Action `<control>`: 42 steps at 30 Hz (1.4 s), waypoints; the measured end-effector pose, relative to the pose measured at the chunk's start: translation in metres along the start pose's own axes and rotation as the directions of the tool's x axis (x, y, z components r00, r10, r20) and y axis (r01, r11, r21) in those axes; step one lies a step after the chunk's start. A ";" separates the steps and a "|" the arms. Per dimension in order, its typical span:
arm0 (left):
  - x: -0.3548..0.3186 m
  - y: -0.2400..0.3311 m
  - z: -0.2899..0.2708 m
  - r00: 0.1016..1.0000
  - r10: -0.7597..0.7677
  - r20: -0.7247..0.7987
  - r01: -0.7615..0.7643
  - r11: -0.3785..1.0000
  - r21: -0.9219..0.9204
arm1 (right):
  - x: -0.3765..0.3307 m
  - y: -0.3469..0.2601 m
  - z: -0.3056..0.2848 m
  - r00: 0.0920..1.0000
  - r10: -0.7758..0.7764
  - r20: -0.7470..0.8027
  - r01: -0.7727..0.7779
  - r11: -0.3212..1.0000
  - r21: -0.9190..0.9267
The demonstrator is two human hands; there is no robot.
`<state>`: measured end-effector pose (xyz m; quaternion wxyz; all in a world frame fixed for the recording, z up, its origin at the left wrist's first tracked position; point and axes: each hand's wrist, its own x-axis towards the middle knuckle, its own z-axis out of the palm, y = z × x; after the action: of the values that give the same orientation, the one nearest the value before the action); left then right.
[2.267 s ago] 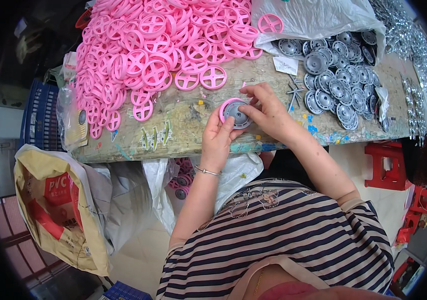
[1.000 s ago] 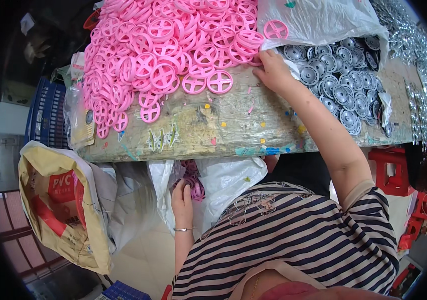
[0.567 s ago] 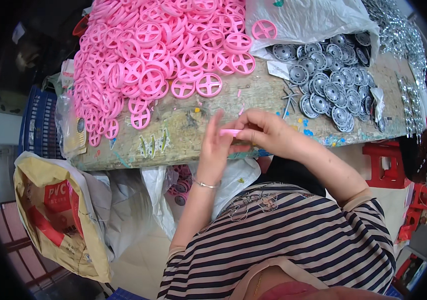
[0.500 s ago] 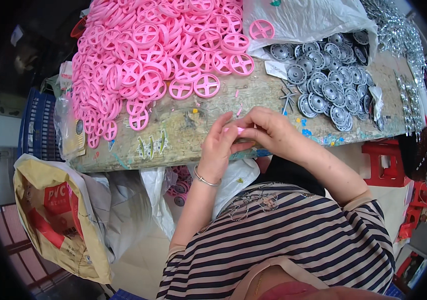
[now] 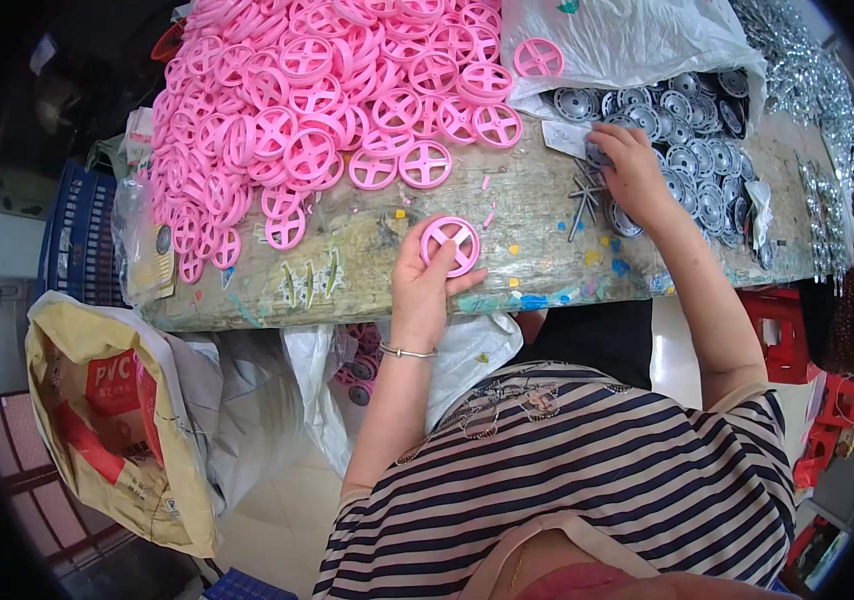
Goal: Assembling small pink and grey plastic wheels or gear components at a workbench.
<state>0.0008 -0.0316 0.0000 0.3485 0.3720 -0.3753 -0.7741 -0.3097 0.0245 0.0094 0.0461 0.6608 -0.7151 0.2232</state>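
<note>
My left hand [image 5: 417,290] pinches a pink four-spoked wheel ring [image 5: 472,250] between thumb and fingers, above the table's near edge. A pale mark shows on its spokes. My right hand [image 5: 635,172] reaches to the left side of a pile of grey round wheel discs [image 5: 692,190]. Its fingers are closed on one grey disc [image 5: 597,157], partly hidden under the fingertips. Beside that hand lie several thin grey rods [image 5: 583,200]. A big heap of pink wheel rings [image 5: 287,110] covers the table's far left.
The worn wooden table [image 5: 347,240] bears paint spots and pink scraps. A white plastic bag [image 5: 627,45] lies behind the discs, with silver tinsel [image 5: 807,80] at right. An open paper sack [image 5: 127,420] stands at lower left. Red stools [image 5: 782,335] stand at right.
My hands, together on a pink piece before, have parted. The right has moved away to the grey discs and closed on one; the left keeps the pink wheel ring, now plainly visible.
</note>
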 end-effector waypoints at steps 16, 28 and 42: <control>-0.003 -0.011 -0.022 0.984 0.085 0.158 -0.055 0.982 -0.181 | 0.005 -0.136 -0.001 0.878 0.139 0.459 -0.461 0.509 0.727; -0.008 -0.007 -0.019 0.971 0.066 0.229 -0.029 0.986 -0.164 | -0.005 -0.150 0.048 0.920 0.187 0.345 -0.393 0.458 0.797; -0.020 -0.018 -0.016 0.965 0.209 0.158 -0.207 0.978 -0.026 | -0.004 -0.167 0.034 0.822 0.092 0.562 -0.541 0.432 0.721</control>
<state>0.0192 -0.0115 -0.0153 0.3983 0.2659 -0.4354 -0.7623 -0.1403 0.0110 0.0204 -0.4954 0.4734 -0.6111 0.3963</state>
